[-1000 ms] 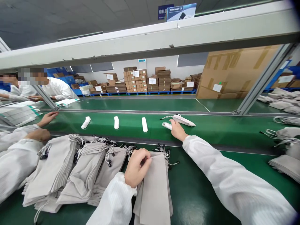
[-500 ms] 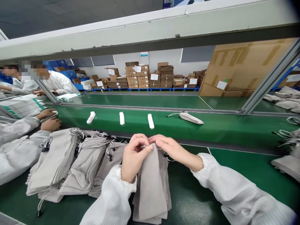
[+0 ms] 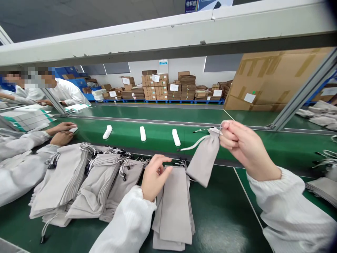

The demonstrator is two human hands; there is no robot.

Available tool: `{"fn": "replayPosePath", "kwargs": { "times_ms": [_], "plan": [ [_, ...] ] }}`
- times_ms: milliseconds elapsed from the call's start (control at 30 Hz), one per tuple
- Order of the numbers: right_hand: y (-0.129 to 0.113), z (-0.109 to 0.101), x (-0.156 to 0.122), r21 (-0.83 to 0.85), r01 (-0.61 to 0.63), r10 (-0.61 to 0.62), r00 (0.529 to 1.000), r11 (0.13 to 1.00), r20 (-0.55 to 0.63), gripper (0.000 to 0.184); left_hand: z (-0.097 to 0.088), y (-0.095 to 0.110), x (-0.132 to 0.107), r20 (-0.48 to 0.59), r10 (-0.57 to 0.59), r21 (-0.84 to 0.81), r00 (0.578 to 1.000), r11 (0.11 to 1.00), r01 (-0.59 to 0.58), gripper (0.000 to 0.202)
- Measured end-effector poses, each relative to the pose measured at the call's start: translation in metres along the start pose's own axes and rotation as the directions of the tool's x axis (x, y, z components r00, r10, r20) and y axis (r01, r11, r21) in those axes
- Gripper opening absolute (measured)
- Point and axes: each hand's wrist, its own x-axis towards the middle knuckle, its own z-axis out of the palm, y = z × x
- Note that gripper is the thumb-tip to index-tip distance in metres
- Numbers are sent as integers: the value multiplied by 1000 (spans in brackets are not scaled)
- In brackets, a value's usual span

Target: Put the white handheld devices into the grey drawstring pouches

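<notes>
Tabletop (image 3: 218, 211): glossy green.
Your right hand (image 3: 242, 151): pinching a grey fabric drawstring pouch (image 3: 202, 160) by its top, tilted above the tabletop.
Your left hand (image 3: 155, 177): loosely spread, beside stacked flat grey pouches (image 3: 175, 207).

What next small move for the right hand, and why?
Probably lower the light grey fabric drawstring pouch onto the long green belt: the right hand holds it raised by its top, which looks gathered, and the left hand is apart from it.

Beyond a scuffed overhead beam (image 3: 168, 39), stacked cardboard boxes (image 3: 155, 87) stand on blue pallets (image 3: 181, 101) near a white wall (image 3: 186, 64), left of a large taped carton (image 3: 273, 82).
</notes>
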Motion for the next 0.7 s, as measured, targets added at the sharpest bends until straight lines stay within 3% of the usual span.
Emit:
{"fn": "replayPosePath", "kwargs": {
  "times_ms": [67,133,167,233,333,467,567,633,700],
  "plan": [
    [12,-1,21,-141,157,-173,978,978,-115,11,8,-13,-4,50,96,187,994,977,-104,20],
    [38,0,46,-374,166,-217,971,913,-100,18,11,-25,-5,79,156,302,985,937,-173,17],
    [55,1,59,-505,118,-173,983,855,-64,24,11,-30,-5,87,180,340,980,919,-199,16],
    [91,7,82,-750,-28,25,1000,661,-15,36,9,-36,-4,96,204,395,974,891,-225,15],
    [133,23,106,-867,-145,227,973,477,-37,39,7,-38,-2,104,207,451,973,862,-232,19],
    [154,44,115,-928,-212,299,947,306,-118,34,5,-39,1,142,239,499,961,821,-278,13],
    [157,51,117,-945,-184,268,957,270,-110,36,2,-44,5,155,254,513,955,805,-298,12],
    [158,51,119,-945,-140,248,967,296,-65,33,-1,-46,9,178,253,525,951,793,-309,16],
    [155,50,119,-930,-90,226,974,357,-7,43,-6,-47,12,212,263,511,941,791,-336,17]
  ]
}}
